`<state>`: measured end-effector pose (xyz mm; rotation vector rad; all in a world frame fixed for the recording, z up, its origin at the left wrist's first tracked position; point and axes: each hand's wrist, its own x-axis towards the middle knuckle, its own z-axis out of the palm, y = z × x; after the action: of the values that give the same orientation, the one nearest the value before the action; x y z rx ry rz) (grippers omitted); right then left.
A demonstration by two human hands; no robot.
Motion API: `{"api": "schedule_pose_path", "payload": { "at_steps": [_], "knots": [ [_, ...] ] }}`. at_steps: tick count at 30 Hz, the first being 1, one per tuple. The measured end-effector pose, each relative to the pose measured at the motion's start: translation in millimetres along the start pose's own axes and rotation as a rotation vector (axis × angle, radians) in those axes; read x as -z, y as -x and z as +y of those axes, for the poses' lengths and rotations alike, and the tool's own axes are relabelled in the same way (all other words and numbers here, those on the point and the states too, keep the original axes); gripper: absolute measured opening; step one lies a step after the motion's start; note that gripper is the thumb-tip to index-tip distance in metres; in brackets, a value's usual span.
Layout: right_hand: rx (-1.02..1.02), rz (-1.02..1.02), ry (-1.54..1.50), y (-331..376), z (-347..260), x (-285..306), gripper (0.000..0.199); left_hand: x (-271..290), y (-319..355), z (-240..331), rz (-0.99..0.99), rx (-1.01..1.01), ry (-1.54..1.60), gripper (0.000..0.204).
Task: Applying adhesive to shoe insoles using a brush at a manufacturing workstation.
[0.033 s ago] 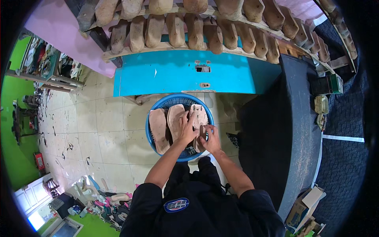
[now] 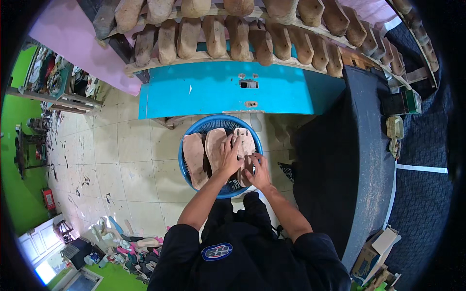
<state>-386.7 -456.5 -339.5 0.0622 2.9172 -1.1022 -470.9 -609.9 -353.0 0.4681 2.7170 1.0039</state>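
Three tan, sole-shaped pieces lie side by side across a round blue plastic basket (image 2: 183, 167) on the floor before me. The left shoe sole (image 2: 194, 160) and the middle shoe sole (image 2: 215, 141) rest untouched by my fingertips. The right shoe sole (image 2: 243, 138) has a paler front part with dark marks and a browner rear part. Over its left edge, my left hand (image 2: 230, 159) lies with fingers spread, its wrist crossing above the middle sole. My right hand (image 2: 259, 172) grips its right edge with bent fingers and thumb.
Wooden shoe lasts (image 2: 216, 39) line two racks above a bright blue panel (image 2: 208, 87). A black-draped table (image 2: 335, 160) stands close on my right. Footwear parts (image 2: 138, 257) are heaped at lower left, and scraps (image 2: 86, 179) litter the tiled floor. An open cardboard box (image 2: 376, 254) sits lower right.
My right hand has shifted very slightly left along the right sole. The soles and basket stay where they were.
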Motion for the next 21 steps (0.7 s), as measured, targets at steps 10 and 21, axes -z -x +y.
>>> {"api": "schedule_pose_path", "payload": {
  "at_steps": [10,21],
  "knots": [
    [0.049,-0.088,0.074,37.5,7.3,-4.2,0.063,1.7,-13.1,3.8,-0.293,0.052,-0.289,0.108],
    [-0.132,0.015,-0.029,71.2,22.0,11.7,0.058,3.9,-17.1,21.6,-0.316,0.082,-0.257,0.102]
  ]
}}
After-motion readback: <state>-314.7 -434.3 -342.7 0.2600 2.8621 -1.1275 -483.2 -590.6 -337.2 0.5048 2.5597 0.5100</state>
